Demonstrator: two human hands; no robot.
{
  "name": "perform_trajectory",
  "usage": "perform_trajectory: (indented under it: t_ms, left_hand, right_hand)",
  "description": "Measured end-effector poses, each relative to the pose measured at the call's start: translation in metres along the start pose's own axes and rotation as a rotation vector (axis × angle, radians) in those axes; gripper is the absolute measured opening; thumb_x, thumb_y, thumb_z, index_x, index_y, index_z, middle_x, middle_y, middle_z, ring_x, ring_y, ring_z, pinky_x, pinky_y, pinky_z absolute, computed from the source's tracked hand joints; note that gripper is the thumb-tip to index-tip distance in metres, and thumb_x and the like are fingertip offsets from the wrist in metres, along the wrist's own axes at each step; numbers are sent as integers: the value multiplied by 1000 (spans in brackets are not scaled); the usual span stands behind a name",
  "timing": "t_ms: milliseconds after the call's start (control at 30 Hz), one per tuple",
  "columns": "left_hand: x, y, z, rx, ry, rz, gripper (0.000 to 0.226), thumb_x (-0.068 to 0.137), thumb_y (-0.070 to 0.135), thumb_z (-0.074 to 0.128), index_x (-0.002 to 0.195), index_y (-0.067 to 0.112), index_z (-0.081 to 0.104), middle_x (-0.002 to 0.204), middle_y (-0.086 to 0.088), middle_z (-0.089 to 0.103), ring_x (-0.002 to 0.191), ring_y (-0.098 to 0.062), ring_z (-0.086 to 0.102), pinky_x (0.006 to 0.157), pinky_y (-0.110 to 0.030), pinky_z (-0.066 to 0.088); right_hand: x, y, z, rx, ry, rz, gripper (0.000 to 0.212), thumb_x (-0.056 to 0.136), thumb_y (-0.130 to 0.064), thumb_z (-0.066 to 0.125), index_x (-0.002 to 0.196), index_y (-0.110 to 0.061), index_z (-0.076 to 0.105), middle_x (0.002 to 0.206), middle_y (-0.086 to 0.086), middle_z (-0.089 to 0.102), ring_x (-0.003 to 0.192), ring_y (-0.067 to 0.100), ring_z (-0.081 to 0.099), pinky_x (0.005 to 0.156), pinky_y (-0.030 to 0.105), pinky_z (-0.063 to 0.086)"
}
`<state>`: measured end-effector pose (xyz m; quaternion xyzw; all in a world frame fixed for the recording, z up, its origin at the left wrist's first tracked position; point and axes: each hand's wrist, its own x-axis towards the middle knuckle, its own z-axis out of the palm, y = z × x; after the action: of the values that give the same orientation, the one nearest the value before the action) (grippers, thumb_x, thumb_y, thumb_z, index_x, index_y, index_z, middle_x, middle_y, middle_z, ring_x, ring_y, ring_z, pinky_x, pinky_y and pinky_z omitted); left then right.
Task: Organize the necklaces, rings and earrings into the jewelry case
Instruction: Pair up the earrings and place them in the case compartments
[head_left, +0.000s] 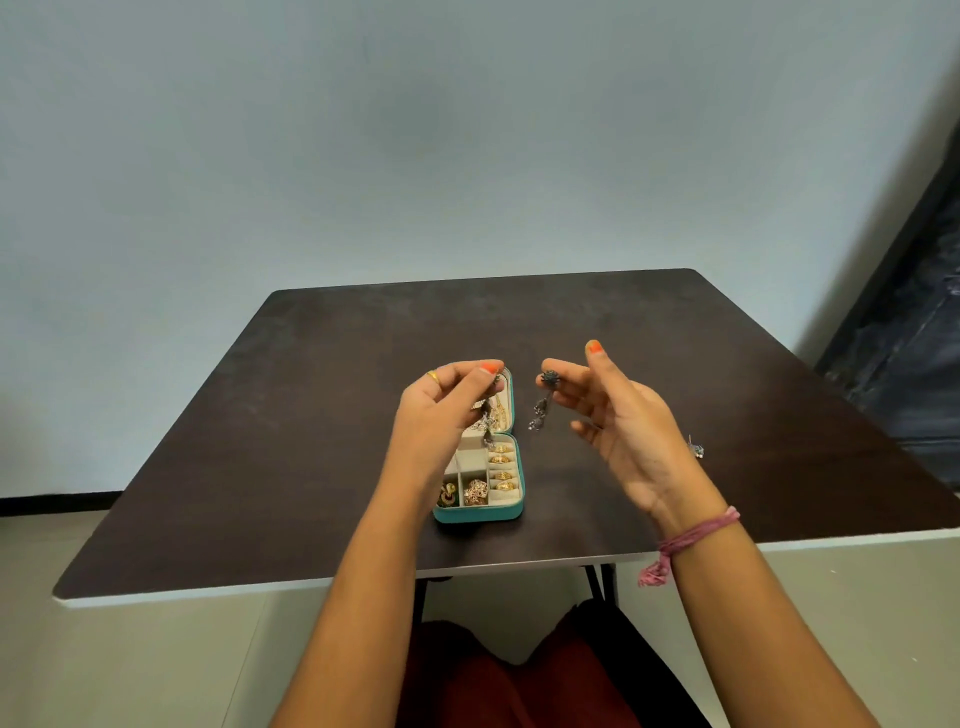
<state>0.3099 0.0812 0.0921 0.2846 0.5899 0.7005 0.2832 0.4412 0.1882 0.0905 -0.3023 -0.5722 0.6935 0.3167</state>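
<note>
Your left hand (441, 410) is raised over the open jewelry case (485, 462), its fingers curled and its thumb pressed to the fingertips, pinching a dark dangling earring (487, 415) that hangs down in front of the lid; a gold ring (432, 376) sits on one finger of that hand. Your right hand (618, 415) is held up just to the right of the case, palm turned inward, the upper fingers fairly straight and the lower ones bent; a second dark earring (543, 400) hangs from the fingertips, its round top at the fingers and its drop below, clear of the desk (311, 441); how exactly the fingers hold it you cannot tell from here. A pink thread band (696, 535) circles your right wrist.

The teal case lies open near the middle of the dark desk, lid half away from you, tray half toward you; gold chains (496, 410) show in the lid. In the tray, gold rings (503, 467) are lined in the slots along the right side; a gold filigree piece (475, 492) fills the near middle compartment; a gold and green piece (448, 494) sits in the near left one. A small silvery piece (696, 448) lies on the desk to the right, just beyond your right hand, well apart from the case.
</note>
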Motion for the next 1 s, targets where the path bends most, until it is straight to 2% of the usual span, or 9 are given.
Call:
perform_trajectory:
  t_ms: [100, 167, 233, 300, 467, 567, 633, 800, 1000]
  left_hand:
    - [1, 1, -8, -21, 18, 6, 13, 89, 19, 64, 90, 19, 77, 90, -5, 72, 93, -17, 65, 91, -42, 53]
    - [1, 3, -11, -50, 28, 11, 14, 89, 15, 62, 93, 15, 75, 87, -6, 71, 84, -11, 66, 75, -28, 57]
    - [0, 4, -12, -76, 37, 17, 16, 91, 11, 58, 98, 10, 73, 84, -3, 72, 74, -5, 67, 61, -17, 53]
    - [0, 5, -13, -90, 43, 26, 22, 93, 8, 51, 100, 8, 72, 81, 0, 73, 71, -3, 68, 57, -13, 50]
    - [3, 0, -23, -35, 40, 54, 42, 92, 8, 32, 97, 16, 73, 95, 1, 74, 84, -3, 66, 74, -21, 50]
    - [5, -1, -26, -23, 32, 68, 47, 90, 4, 28, 98, 16, 72, 93, 4, 73, 80, 1, 64, 70, -16, 49]
    - [5, -1, -28, -4, 37, 69, 47, 89, 4, 28, 98, 17, 72, 92, 4, 72, 78, 4, 63, 64, -12, 48]
    - [8, -10, -34, 90, 80, 32, 42, 83, 16, 35, 94, 25, 74, 97, 10, 73, 99, -6, 59, 80, -28, 40]
    - [14, -27, -42, 188, 135, -16, 47, 88, 6, 33, 98, 26, 74, 102, 12, 69, 104, -8, 54, 88, -29, 39]
  right_hand:
    - [1, -2, 7, 18, -52, 17, 54, 94, -58, 37, 106, -19, 73, 109, -3, 72, 111, 13, 61, 80, 28, 40]
    - [2, -2, 12, 58, -93, 36, 60, 94, -61, 31, 109, -19, 72, 110, -3, 72, 112, 11, 60, 82, 29, 38]
    - [4, -1, 16, 91, -125, 54, 65, 94, -62, 26, 111, -19, 71, 112, -3, 71, 112, 10, 59, 82, 29, 37]
    - [6, 0, 19, 118, -152, 71, 69, 93, -64, 21, 114, -19, 70, 115, -3, 70, 114, 9, 58, 83, 30, 36]
    - [9, 1, 24, 227, -197, 115, 76, 93, -65, 15, 117, -15, 67, 115, 0, 69, 105, 7, 57, 77, 29, 37]
    - [9, 3, 27, 263, -210, 126, 80, 92, -66, 14, 122, -11, 64, 118, 4, 67, 103, 8, 58, 76, 28, 38]
    - [10, 5, 28, 264, -216, 128, 81, 92, -67, 13, 123, -11, 63, 122, 5, 66, 105, 9, 58, 77, 28, 38]
    - [10, 11, 31, 250, -213, 128, 80, 92, -67, 14, 124, -12, 63, 124, 6, 65, 112, 11, 57, 78, 28, 38]
    - [10, 16, 32, 255, -197, 108, 77, 93, -65, 16, 125, -14, 62, 120, 3, 67, 114, 10, 57, 81, 28, 39]
